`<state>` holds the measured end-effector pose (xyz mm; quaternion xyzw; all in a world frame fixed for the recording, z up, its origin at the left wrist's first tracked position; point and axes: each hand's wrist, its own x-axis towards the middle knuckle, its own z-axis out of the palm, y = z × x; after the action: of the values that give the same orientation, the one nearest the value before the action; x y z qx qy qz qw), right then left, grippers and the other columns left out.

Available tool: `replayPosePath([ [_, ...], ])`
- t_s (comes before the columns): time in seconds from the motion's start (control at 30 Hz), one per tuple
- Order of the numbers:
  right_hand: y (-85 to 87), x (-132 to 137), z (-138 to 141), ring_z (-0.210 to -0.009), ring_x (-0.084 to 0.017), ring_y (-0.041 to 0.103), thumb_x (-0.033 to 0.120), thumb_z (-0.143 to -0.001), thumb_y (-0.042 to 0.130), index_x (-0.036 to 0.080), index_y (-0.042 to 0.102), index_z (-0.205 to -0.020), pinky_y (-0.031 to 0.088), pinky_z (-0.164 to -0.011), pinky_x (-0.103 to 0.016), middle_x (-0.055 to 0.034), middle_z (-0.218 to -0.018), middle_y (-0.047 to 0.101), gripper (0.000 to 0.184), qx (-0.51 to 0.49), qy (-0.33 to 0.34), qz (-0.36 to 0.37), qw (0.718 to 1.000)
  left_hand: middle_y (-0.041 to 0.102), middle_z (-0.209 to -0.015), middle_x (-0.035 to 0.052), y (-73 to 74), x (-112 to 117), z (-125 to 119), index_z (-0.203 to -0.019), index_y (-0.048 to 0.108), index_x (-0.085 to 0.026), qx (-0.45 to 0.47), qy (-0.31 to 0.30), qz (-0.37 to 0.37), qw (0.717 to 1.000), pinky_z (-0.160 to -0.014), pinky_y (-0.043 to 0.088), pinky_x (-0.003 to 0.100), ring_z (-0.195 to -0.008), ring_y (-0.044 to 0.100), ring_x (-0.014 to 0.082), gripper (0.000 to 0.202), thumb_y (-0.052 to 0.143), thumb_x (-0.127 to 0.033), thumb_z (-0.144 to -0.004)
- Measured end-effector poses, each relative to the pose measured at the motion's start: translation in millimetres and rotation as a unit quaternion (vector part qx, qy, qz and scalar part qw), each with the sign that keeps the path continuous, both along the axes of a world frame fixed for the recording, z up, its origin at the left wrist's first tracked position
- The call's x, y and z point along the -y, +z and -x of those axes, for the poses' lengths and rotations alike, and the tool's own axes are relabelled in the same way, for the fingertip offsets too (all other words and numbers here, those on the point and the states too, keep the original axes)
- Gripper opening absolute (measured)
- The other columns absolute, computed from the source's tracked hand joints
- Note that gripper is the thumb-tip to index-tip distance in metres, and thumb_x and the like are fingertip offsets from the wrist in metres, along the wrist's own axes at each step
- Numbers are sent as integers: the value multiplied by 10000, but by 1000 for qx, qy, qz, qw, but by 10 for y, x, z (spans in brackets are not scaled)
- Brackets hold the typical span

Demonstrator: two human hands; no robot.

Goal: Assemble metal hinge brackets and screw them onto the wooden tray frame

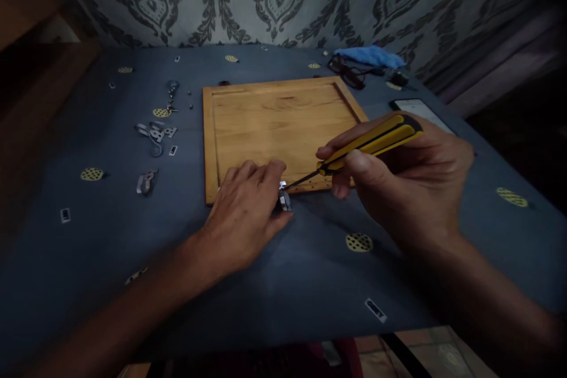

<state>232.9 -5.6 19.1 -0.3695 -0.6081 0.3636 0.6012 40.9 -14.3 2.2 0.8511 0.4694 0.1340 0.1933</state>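
Note:
A framed wooden panel (279, 130) lies flat on the blue patterned tablecloth (301, 283). At its near edge sits a small shiny metal fitting (284, 199). My left hand (248, 207) rests over that edge, its thumb and fingers closed around the fitting. In my right hand (407, 183) is a screwdriver (372, 144) with a yellow and black handle, held at a slant. Its tip reaches the fitting beside my left fingers; whether a screw is under the tip I cannot make out.
Left of the panel lie metal clips (156, 133), another metal fitting (147, 182) and several small screws (171, 94). Toward the back right are a blue cloth (370, 56), eyeglasses (348, 72) and a phone (420, 112). A patterned wall covering (274, 0) rises behind the table.

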Motion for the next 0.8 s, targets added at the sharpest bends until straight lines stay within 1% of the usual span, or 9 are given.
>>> replayPosePath([
  [0.13, 4, 1, 6, -439, -96, 639, 396, -797, 920, 251, 812, -818, 541, -378, -238, 12, -835, 794, 182, 3, -2, 7, 1000, 726, -1183, 84, -4, -1, 5, -1340, 537, -175, 3, -4, -5, 1000, -991, 506, 486, -1158, 613, 315, 504, 779, -241, -902],
  [0.27, -2, 2, 3, -466, -93, 660, 327, -831, 895, 240, 805, -827, 548, -392, -225, 11, -875, 797, 124, 7, 16, 3, 1000, 726, -1183, 84, 9, 0, 1, -1325, 539, -177, 1, -3, -5, 1000, -984, 510, 482, -1154, 615, 313, 490, 778, -235, -901],
  [0.37, 20, 12, -4, -476, -90, 663, 320, -828, 897, 236, 803, -825, 565, -419, -225, 15, -864, 787, 127, 24, 28, 3, 999, 727, -1177, 78, 24, 3, -6, -1319, 537, -184, -3, 2, 2, 1000, -993, 510, 482, -1155, 615, 311, 488, 778, -232, -898],
  [0.43, 49, 24, -19, -499, -101, 679, 348, -846, 883, 250, 819, -896, 595, -455, -244, 13, -873, 783, 128, 35, 45, 10, 998, 726, -1174, 77, 33, 3, -10, -1309, 539, -187, -5, 5, 7, 1000, -1006, 508, 484, -1165, 613, 311, 478, 775, -229, -897],
  [0.53, 95, 36, -51, -564, -137, 718, 394, -909, 822, 298, 825, -1084, 644, -528, -301, -11, -945, 801, 199, 47, 75, 36, 995, 723, -1175, 82, 38, 1, -12, -1288, 543, -191, -1, 7, 13, 1000, -1016, 505, 492, -1176, 609, 315, 455, 770, -220, -895],
  [0.57, 112, 35, -57, -574, -144, 721, 404, -916, 813, 307, 824, -1102, 651, -539, -313, -17, -963, 807, 209, 53, 81, 44, 994, 722, -1172, 82, 38, 1, -12, -1277, 545, -196, 0, 7, 14, 1000, -1015, 505, 495, -1175, 609, 316, 441, 767, -218, -896],
  [0.63, 150, 22, -55, -554, -136, 703, 394, -896, 833, 300, 836, -1027, 643, -519, -302, -17, -977, 814, 161, 66, 80, 48, 993, 721, -1167, 80, 38, 0, -13, -1262, 544, -205, 3, 9, 16, 1000, -1010, 507, 500, -1167, 611, 316, 425, 763, -218, -899],
  [0.7, 196, -4, -28, -512, -111, 668, 371, -848, 875, 268, 828, -874, 613, -473, -258, -4, -916, 810, 116, 81, 73, 37, 993, 718, -1172, 78, 43, 1, -16, -1254, 539, -211, 4, 12, 21, 1000, -1010, 507, 502, -1166, 611, 312, 416, 760, -220, -902],
  [0.8, 260, -58, 38, -468, -94, 628, 358, -781, 922, 231, 767, -761, 563, -416, -210, 17, -760, 769, 201, 101, 62, 38, 992, 714, -1195, 84, 52, 2, -20, -1294, 517, -202, 3, 14, 24, 1000, -1023, 505, 508, -1184, 606, 314, 459, 761, -223, -904],
])
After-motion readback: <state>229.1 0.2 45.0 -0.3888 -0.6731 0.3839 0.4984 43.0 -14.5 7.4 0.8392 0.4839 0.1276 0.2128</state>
